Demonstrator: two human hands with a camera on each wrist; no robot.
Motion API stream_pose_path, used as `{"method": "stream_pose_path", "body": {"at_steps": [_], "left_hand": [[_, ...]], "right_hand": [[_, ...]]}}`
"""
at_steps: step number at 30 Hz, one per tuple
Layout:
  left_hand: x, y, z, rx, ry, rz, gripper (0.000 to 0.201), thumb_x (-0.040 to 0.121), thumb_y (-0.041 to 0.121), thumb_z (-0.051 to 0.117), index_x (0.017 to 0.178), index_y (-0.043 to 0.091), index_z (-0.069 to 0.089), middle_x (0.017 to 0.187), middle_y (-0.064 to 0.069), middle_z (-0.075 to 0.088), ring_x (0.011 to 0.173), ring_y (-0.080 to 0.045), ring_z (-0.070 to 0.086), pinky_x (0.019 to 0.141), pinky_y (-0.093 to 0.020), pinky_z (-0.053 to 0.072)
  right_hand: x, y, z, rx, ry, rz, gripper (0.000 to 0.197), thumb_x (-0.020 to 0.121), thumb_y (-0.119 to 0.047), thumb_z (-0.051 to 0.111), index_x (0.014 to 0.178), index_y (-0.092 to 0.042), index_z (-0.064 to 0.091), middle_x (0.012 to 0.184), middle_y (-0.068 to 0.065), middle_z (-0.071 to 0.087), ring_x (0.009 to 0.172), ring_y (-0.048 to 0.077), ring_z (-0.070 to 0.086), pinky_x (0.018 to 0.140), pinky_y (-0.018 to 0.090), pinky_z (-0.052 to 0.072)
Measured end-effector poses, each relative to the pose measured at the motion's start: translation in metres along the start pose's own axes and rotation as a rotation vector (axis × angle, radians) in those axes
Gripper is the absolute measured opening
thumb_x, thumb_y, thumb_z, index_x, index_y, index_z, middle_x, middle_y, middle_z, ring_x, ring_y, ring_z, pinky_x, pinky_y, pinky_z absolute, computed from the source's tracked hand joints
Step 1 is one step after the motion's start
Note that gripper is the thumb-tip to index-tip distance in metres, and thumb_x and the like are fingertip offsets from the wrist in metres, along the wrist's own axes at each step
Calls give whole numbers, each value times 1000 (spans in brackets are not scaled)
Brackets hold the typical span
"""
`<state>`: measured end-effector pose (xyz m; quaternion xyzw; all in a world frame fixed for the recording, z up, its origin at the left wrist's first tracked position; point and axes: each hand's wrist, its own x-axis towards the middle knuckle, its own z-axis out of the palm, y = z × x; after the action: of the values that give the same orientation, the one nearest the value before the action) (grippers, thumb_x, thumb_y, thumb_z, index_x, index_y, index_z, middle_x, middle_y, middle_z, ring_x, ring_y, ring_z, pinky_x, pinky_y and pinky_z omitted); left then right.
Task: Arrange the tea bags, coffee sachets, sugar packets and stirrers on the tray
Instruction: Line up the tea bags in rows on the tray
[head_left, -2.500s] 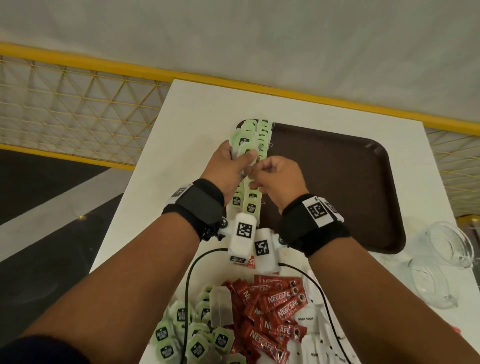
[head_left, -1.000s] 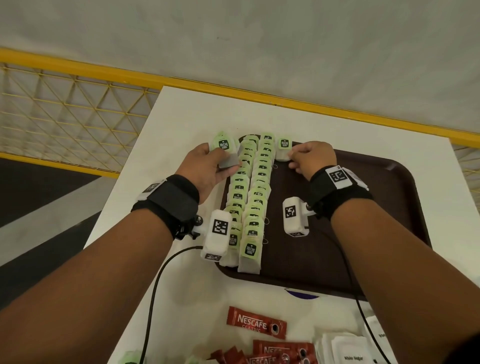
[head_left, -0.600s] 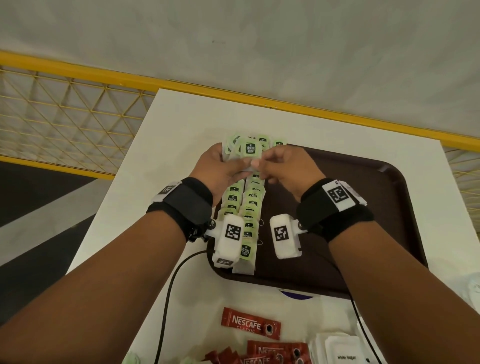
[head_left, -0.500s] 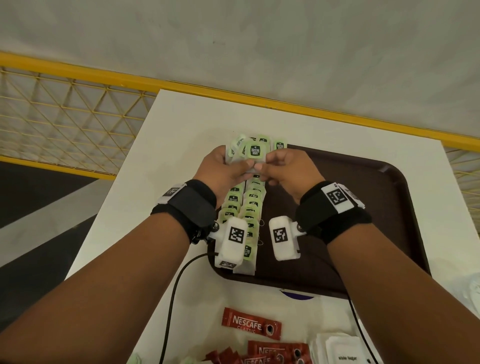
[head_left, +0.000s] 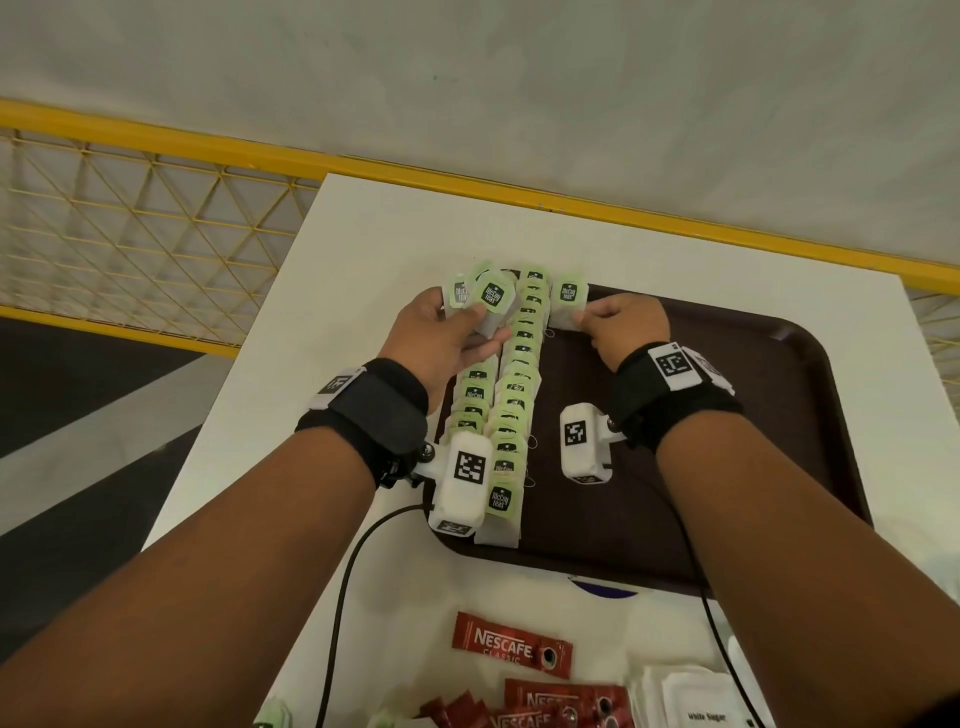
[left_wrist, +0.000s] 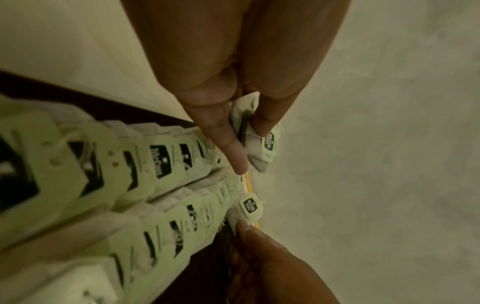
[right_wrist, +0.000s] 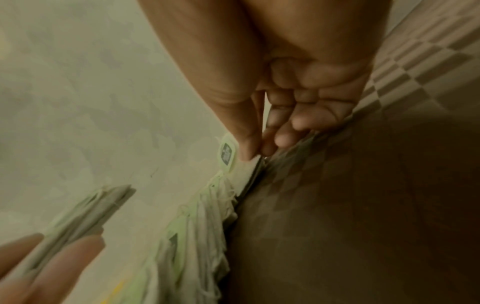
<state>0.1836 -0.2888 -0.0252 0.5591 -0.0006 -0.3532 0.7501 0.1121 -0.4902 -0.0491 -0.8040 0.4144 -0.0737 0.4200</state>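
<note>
While coffee sachets (head_left: 511, 652) and sugar packets (head_left: 696, 704) wait on the near table (head_left: 363, 218), two rows of tea bags (head_left: 511, 410) line the tray (head_left: 779, 415). Farther off, the left hand (head_left: 441, 338) grips a small stack and the right hand (head_left: 621, 325) pinches one bag (head_left: 568, 306); light, limp paper, probably best held by its edges.

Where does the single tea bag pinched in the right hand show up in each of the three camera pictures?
Head: the tea bag sits upper centre, at the tray's far edge, pinched by the right hand.
Left wrist: low centre-right, its green tag facing the camera, just above the right hand's fingertips.
Right wrist: centre, seen almost edge-on at the thumb tip.
Shared landmark: the rows of tea bags on the tray, visible in all three.
</note>
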Motion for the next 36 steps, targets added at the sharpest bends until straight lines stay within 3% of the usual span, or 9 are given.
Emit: {"method": "stream_pose_path", "body": {"at_steps": [5, 8, 12, 16, 20, 25, 27, 30, 36], "left_hand": [[5, 1, -3, 124, 35, 56, 15, 97, 11, 57, 112, 8, 58, 108, -9, 70, 91, -18, 70, 73, -24, 57], [8, -1, -5, 139, 44, 77, 21, 96, 13, 60, 116, 7, 60, 108, -7, 70, 90, -15, 68, 74, -24, 56], [7, -3, -1, 104, 14, 102, 29, 94, 9, 62, 120, -2, 58, 108, -12, 71, 88, -15, 70, 72, -23, 56], [5, -6, 5, 116, -26, 107, 30, 94, 9, 61, 120, -6, 57, 107, -19, 69, 87, -17, 70, 71, -21, 54], [6, -8, 4, 117, 1, 96, 31, 94, 11, 62, 121, -4, 57, 114, -20, 69, 92, -19, 70, 73, -23, 55], [10, -5, -8, 79, 125, 103, 24, 93, 11, 63, 112, -2, 55, 108, -18, 67, 88, -18, 67, 72, -22, 56], [10, -4, -11, 64, 160, 106, 17, 94, 10, 63, 108, 3, 55, 102, -13, 67, 84, -16, 66, 70, -21, 56], [10, -5, -14, 57, 186, 100, 12, 93, 10, 63, 102, 7, 56, 102, -14, 67, 86, -19, 66, 72, -24, 57], [7, -4, -16, 51, 177, 95, 11, 93, 10, 63, 101, 9, 56, 102, -15, 67, 83, -18, 66, 74, -26, 57]], "right_hand": [[2, -1, -1, -77, 83, 9, 31, 81, -29, 75, 106, -15, 62, 103, 3, 65, 92, 21, 62, 83, 33, 51], [-9, -13, -5, -27, 138, -64, 30, 84, -33, 72, 103, -14, 59, 100, 4, 64, 89, 19, 60, 78, 30, 48], [-37, -36, -5, 185, -176, -115, 24, 87, -40, 67, 89, -15, 66, 85, 2, 69, 70, 13, 59, 64, 28, 50], [-59, -39, 4, 371, -364, -102, 21, 89, -23, 68, 98, -5, 67, 85, 8, 69, 70, 13, 62, 62, 24, 52], [-60, -32, 8, 410, -289, -60, 10, 93, -11, 63, 97, -3, 65, 83, 10, 68, 66, 14, 64, 59, 23, 53], [-50, -26, 4, 194, -144, -66, 8, 92, -18, 63, 87, -13, 65, 82, 4, 69, 57, 10, 59, 51, 21, 49], [-47, -32, 5, 124, -120, -102, 23, 91, -28, 64, 83, -7, 66, 80, 7, 69, 55, 15, 59, 56, 26, 51], [-44, -43, 10, 24, -83, -144, 55, 87, -47, 64, 84, 8, 66, 80, 20, 69, 68, 32, 64, 74, 37, 55], [-40, -44, 14, -58, -71, -189, 26, 86, -28, 69, 79, -3, 70, 86, 6, 70, 83, 21, 64, 81, 39, 54]]}}
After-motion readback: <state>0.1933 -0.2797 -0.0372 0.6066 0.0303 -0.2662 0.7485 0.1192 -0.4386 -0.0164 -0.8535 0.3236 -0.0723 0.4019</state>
